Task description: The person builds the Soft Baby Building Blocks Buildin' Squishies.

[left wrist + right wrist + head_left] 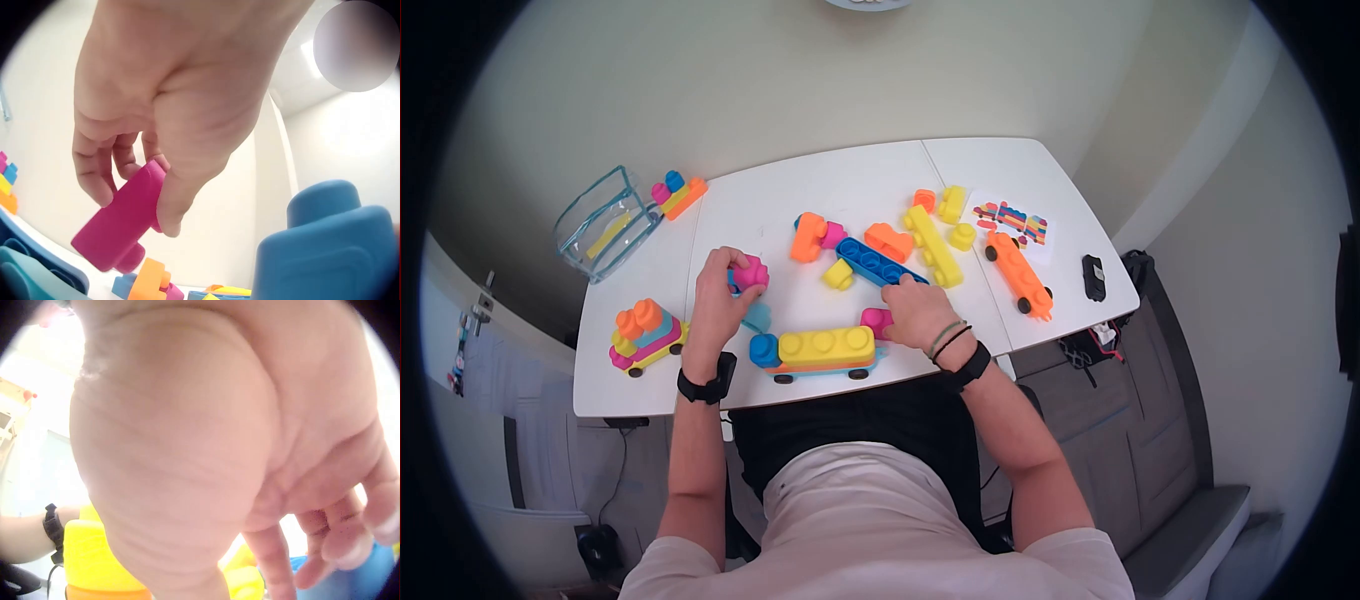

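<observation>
My left hand (718, 295) pinches a magenta block (119, 219) between thumb and fingers, above the left part of the table. Near it are a light-blue piece (757, 318) and a blue piece. My right hand (922, 318) is over the near end of a long blue base (870, 260), its fingers loosely bent and spread in the right wrist view; the thumb tip is out of that view. Another magenta block (876, 322) lies close beside this hand. Nearby stands a wheeled block vehicle with a yellow top (825, 345) and a blue block (764, 350) at its left end.
At left stand a second block vehicle (650, 335) and a clear case (605, 232). Orange (807, 238) and yellow blocks (935, 248) lie beyond the hands. Farther right are an orange wheeled base (1018, 275), a picture sheet (1040, 228) and a black object (1093, 278).
</observation>
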Demonstrator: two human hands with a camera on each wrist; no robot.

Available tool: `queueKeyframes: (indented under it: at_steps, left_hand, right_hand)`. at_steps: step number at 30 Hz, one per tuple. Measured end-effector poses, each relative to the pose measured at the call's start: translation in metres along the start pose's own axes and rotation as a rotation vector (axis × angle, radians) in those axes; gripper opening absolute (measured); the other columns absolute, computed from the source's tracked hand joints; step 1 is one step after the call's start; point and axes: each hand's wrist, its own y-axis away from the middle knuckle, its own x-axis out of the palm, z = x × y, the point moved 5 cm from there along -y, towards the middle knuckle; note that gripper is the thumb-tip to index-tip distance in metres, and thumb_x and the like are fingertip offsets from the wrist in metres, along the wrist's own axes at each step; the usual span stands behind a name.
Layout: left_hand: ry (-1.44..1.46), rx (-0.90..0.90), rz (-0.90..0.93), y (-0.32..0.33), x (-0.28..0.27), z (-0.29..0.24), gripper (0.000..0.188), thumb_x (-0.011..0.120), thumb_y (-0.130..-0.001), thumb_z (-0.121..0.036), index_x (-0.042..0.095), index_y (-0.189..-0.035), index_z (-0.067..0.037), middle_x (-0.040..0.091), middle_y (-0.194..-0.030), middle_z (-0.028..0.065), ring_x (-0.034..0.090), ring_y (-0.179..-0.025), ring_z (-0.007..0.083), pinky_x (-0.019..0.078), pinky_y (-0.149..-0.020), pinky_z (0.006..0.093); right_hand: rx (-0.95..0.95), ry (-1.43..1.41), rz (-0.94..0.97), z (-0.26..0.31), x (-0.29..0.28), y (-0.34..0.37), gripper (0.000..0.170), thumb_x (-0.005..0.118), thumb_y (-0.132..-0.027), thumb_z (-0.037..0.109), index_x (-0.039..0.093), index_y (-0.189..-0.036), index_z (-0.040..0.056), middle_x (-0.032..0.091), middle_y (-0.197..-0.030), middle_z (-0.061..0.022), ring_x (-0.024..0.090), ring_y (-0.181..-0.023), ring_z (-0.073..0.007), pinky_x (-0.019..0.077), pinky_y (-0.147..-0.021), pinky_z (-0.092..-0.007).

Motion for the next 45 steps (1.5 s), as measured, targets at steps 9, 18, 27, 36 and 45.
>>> queueKeyframes:
  at_steps: [9, 18, 27, 36, 45]
  left_hand:
    - [0.313, 0.010, 0.045, 0.022, -0.038, -0.033, 0.066, 0.091, -0.083, 0.004, 0.068, -0.143, -0.009, 0.069, -0.114, 0.0060, 0.073, -0.112, 0.0224, 0.0655, -0.090, 0.0322]
    - [0.499, -0.089, 0.347, 0.040, -0.050, -0.032, 0.044, 0.085, -0.094, -0.002, 0.067, -0.134, -0.007, 0.073, -0.126, 0.0053, 0.074, -0.115, 0.0159, 0.0625, -0.095, 0.0316]
    - [0.430, -0.186, 0.580, 0.051, -0.042, -0.025, 0.041, 0.077, -0.106, -0.013, 0.058, -0.141, -0.007, 0.078, -0.118, 0.0078, 0.073, -0.108, 0.0145, 0.0587, -0.094, 0.0313]
    - [0.309, -0.153, 0.634, 0.054, -0.045, -0.029, 0.042, 0.074, -0.109, -0.018, 0.055, -0.144, -0.006, 0.078, -0.117, 0.0112, 0.073, -0.106, 0.0162, 0.0571, -0.094, 0.0343]
    - [0.306, -0.129, 0.649, 0.056, -0.041, -0.024, 0.044, 0.074, -0.109, -0.019, 0.056, -0.146, -0.005, 0.078, -0.118, 0.0116, 0.073, -0.105, 0.0168, 0.0575, -0.094, 0.0333]
  right_hand:
    - [-0.142, 0.068, -0.026, 0.013, 0.017, -0.020, 0.030, 0.086, -0.081, 0.027, 0.079, -0.105, 0.0091, 0.074, -0.111, -0.0167, 0.077, -0.104, -0.0358, 0.0617, -0.088, -0.0496]
    - [-0.032, 0.051, -0.158, 0.023, -0.046, -0.012, 0.037, 0.085, -0.079, 0.031, 0.078, -0.108, 0.0098, 0.075, -0.104, -0.0138, 0.076, -0.105, -0.0332, 0.0603, -0.085, -0.0462]
    - [-0.489, -0.313, -0.097, 0.063, -0.072, 0.028, 0.052, 0.085, -0.080, 0.027, 0.075, -0.128, 0.0091, 0.068, -0.114, -0.0152, 0.065, -0.120, -0.0369, 0.0572, -0.101, -0.0479]
    - [-0.469, -0.234, -0.079, 0.085, -0.083, 0.054, 0.051, 0.086, -0.084, 0.031, 0.076, -0.130, 0.0109, 0.069, -0.111, -0.0132, 0.072, -0.108, -0.0342, 0.0607, -0.090, -0.0457]
    - [-0.455, -0.154, -0.057, 0.093, -0.063, 0.046, 0.049, 0.087, -0.087, 0.036, 0.077, -0.127, 0.0106, 0.070, -0.107, -0.0111, 0.074, -0.106, -0.0319, 0.0622, -0.085, -0.0447]
